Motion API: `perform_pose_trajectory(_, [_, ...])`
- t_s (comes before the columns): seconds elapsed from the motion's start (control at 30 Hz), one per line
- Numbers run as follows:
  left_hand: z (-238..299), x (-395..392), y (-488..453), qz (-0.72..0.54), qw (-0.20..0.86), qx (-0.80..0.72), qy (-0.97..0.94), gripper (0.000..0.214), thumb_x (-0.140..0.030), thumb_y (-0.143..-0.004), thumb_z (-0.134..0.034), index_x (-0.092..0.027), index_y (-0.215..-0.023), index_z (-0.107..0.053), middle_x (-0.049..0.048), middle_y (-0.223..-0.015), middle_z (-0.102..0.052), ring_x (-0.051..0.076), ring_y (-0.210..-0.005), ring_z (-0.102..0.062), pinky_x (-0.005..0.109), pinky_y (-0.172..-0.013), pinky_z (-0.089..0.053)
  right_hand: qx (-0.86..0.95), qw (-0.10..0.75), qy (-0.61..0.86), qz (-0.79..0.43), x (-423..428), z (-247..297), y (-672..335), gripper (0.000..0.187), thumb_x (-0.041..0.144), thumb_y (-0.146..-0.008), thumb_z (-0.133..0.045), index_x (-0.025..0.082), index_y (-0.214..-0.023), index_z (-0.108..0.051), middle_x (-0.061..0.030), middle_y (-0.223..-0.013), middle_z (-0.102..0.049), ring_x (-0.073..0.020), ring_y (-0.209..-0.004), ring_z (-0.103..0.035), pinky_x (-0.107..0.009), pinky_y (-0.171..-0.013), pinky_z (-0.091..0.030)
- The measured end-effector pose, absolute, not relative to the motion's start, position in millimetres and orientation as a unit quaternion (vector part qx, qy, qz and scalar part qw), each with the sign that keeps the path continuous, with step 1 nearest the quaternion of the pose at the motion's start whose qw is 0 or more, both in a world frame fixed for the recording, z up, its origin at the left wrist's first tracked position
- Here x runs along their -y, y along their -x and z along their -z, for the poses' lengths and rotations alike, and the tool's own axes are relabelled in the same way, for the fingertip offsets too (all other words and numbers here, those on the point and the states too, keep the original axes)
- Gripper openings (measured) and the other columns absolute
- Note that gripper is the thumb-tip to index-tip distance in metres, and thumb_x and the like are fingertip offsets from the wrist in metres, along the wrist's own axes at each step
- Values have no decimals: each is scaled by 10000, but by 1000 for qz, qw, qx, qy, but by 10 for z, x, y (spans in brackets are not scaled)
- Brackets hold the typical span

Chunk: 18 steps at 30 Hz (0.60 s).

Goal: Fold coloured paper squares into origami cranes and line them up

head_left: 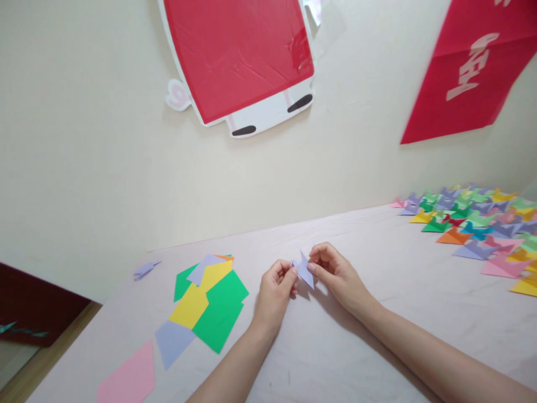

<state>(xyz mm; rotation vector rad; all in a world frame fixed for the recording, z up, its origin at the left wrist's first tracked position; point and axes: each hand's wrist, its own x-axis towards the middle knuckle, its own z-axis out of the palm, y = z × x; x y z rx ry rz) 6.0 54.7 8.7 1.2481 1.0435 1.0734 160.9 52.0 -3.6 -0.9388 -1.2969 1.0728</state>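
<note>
A small folded lavender paper figure (307, 273) is held between my two hands, just above the pale tabletop. My left hand (276, 286) pinches its left side between thumb and fingers. At its right edge, my right hand (333, 273) also grips it, thumb against the paper and fingers curled. The figure has pointed tips, one upward and one downward, and its shadow falls close beneath. Left of my hands lie flat sheets of coloured paper: a green sheet (220, 319), a yellow sheet (191, 305) and a lavender sheet (173, 341).
Rows of several folded paper figures (454, 236) in many colours cover the table's right side. A pink sheet (129, 376) lies near the left edge, and a small lavender folded piece (145, 271) behind. The wall (268, 184) with red decorations borders the table's far edge.
</note>
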Motion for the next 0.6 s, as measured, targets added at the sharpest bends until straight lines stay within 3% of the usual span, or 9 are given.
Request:
perform_pose_trajectory(0.1, [-75,-573,-36,-451,588,-438,-510,317,-463,-748,-677,-173,-708,-555,-34,-606,-507,103,-530,-462,217,-518,-381,581,554,408,-434,-505,3,-1624,101,299,-838,-580,205,-806,-565,21,-740,-546,-135,-669,-522,-259,-635,-428])
perform_pose_trajectory(0.23, [-66,-611,0,-458,602,-445,-480,325,-461,-726,-701,-163,-714,-572,-39,-588,-510,90,-515,-465,200,-502,-358,619,520,418,-415,-488,-15,-1643,168,240,-868,-481,208,-866,-645,-8,-789,-609,-164,-766,-569,-293,-739,-451])
perform_pose_trajectory(0.37, [-74,-639,19,-446,616,-446,-472,327,-451,-716,-702,-152,-714,-570,-34,-597,-519,83,-509,-464,197,-509,-370,641,520,395,-403,-487,-17,-1636,152,209,-846,-507,213,-885,-653,-30,-907,-638,-182,-880,-596,-311,-807,-452])
perform_pose_trajectory(0.6, [-88,-631,11,-442,619,-442,-475,326,-447,-705,-704,-154,-694,-562,-36,-587,-511,82,-512,-445,196,-516,-367,583,516,411,-474,-490,-9,-1616,130,322,-816,-637,194,-833,-621,-6,-794,-620,-151,-725,-570,-275,-695,-447])
